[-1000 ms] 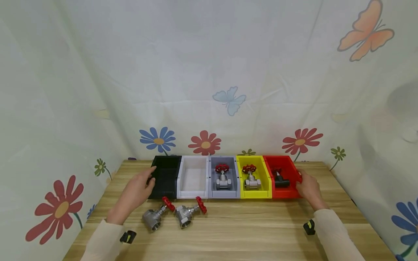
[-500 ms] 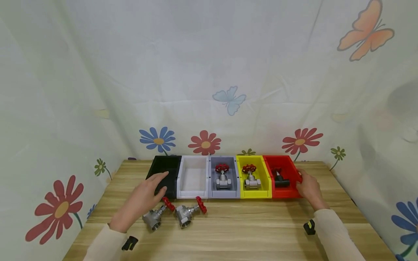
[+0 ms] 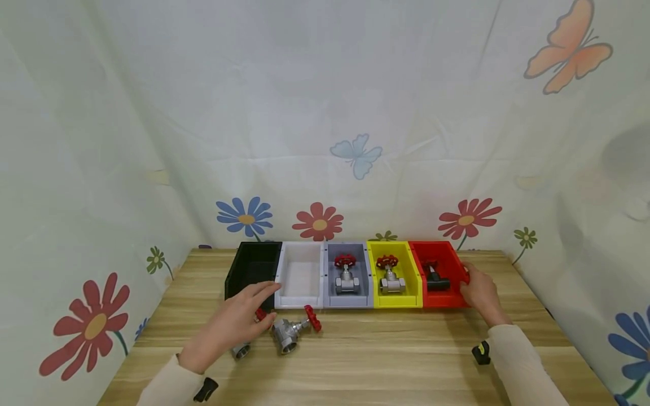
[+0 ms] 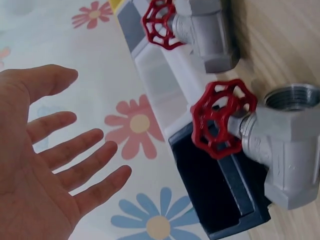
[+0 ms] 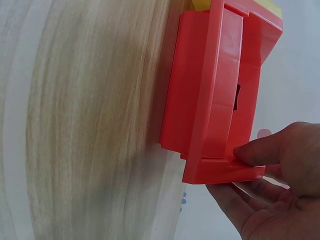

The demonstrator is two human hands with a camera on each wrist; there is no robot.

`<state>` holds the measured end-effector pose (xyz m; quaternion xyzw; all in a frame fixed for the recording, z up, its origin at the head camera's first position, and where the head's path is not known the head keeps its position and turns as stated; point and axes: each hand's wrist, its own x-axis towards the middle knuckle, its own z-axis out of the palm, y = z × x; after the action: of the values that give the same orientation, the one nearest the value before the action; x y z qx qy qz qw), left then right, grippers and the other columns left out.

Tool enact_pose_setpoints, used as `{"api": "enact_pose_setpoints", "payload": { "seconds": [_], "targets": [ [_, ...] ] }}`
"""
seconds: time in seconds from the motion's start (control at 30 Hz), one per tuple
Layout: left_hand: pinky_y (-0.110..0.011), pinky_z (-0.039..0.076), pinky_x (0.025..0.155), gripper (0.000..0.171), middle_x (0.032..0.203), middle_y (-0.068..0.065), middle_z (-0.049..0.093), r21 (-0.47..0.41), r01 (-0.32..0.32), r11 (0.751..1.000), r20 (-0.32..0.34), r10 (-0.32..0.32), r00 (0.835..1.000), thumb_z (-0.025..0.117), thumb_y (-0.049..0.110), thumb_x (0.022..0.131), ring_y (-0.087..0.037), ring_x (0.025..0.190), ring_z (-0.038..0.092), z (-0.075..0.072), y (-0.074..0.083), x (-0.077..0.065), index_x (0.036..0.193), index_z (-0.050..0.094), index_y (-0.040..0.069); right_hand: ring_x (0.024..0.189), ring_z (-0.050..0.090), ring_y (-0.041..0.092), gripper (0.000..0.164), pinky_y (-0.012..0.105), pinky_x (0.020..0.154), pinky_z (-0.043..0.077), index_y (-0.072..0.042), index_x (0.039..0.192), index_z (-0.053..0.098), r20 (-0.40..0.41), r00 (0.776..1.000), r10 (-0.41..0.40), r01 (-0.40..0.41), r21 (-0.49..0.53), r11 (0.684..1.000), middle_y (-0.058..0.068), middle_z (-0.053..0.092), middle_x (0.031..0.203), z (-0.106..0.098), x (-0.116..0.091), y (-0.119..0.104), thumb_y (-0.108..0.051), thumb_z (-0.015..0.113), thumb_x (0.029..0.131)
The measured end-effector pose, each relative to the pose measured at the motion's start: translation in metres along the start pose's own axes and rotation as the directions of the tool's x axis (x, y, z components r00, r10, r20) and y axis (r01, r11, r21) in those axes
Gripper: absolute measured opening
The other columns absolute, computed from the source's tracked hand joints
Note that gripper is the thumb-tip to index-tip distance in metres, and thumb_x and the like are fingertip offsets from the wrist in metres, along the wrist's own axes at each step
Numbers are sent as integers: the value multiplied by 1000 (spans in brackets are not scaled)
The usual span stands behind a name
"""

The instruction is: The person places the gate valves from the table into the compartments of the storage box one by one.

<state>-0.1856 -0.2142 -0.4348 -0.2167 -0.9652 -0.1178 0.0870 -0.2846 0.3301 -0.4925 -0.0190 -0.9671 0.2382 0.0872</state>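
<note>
My left hand [image 3: 231, 324] hovers over the left gate valve [image 3: 241, 352], its fingers extended and holding nothing. That valve, a steel body with a red handwheel, is partly hidden by the hand in the head view. Beside it a second gate valve [image 3: 286, 336] lies tilted on the table. The left wrist view shows the spread left hand [image 4: 45, 165] apart from the nearer valve [image 4: 292, 150]. At the far right my right hand [image 3: 481, 294] pinches the side wall of the red bin [image 3: 447, 302]. Its thumb is inside the wall and its fingers outside, as the right wrist view shows.
Joined in a row with the red bin are a black bin [image 3: 254, 265], a white bin [image 3: 301, 302], a grey bin [image 3: 348, 303] and a yellow bin [image 3: 398, 303]. Grey and yellow each hold a valve; a dark T-shaped piece [image 3: 438, 283] lies in the red one.
My left hand has moved from the black bin's left side rightward and toward me, now covering part of the left gate valve. The right hand keeps its grip on the red bin.
</note>
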Motion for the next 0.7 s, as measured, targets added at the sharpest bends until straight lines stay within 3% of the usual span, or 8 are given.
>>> {"api": "enact_pose_setpoints", "payload": {
  "seconds": [0.1, 0.43, 0.7],
  "targets": [
    [-47, 50, 100, 65, 146, -6, 51, -10, -24, 1000, 21, 25, 999, 73, 37, 86, -26, 129, 54, 4, 3, -1, 145, 50, 21, 87, 61, 43, 56, 57, 75, 50, 8, 140, 41, 2, 1000, -1, 1, 3, 1000, 36, 61, 111, -1, 0, 0, -4, 54, 87],
    [-48, 49, 101, 64, 145, -5, 52, -43, -68, 997, 102, 72, 992, 75, 33, 85, -26, 128, 55, 18, 9, -4, 143, 50, 26, 86, 61, 43, 56, 56, 74, 50, 8, 140, 42, 2, 1000, -4, 4, 5, 1000, 35, 62, 110, -1, 0, 2, -5, 55, 87],
    [-48, 49, 102, 58, 144, -4, 53, -43, -143, 989, 160, 148, 976, 72, 34, 87, -25, 129, 53, 33, 7, -4, 142, 52, 26, 91, 61, 44, 58, 57, 80, 51, 8, 142, 40, 17, 999, 37, -37, 16, 999, 37, 59, 117, -2, -2, -2, -7, 56, 89]
  ]
}}
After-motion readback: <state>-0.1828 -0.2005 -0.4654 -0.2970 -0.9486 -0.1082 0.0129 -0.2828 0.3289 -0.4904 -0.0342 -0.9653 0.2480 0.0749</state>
